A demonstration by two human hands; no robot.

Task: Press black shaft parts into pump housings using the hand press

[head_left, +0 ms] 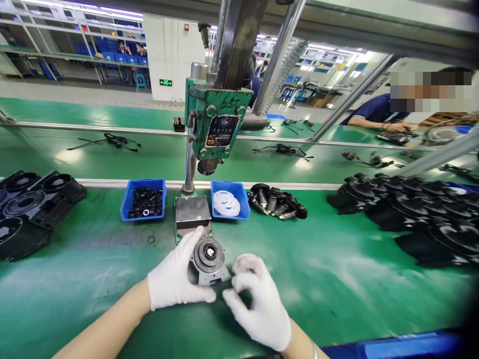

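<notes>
A round black part with a pale centre on a flat metal bracket (pixel 210 253) stands before the base of a green bench press (pixel 219 124). My left hand (pixel 175 274), in a white glove, curves around its left side. The fingertips touch the disc's upper edge, and the thumb lies by the bracket's lower edge. Right of the bracket, apart from it, my gloved right hand (pixel 260 301) is curled, with thumb and forefinger close together. Whatever its fingers may hold is too hard to make out.
Behind the part are a blue bin of small black pieces (pixel 144 202) and a blue bin of white rings (pixel 229 202). Black shafted parts (pixel 277 200) lie beside them. Black housings (pixel 33 209) stand left, black assemblies (pixel 411 212) right. A co-worker (pixel 389 112) sits across the bench.
</notes>
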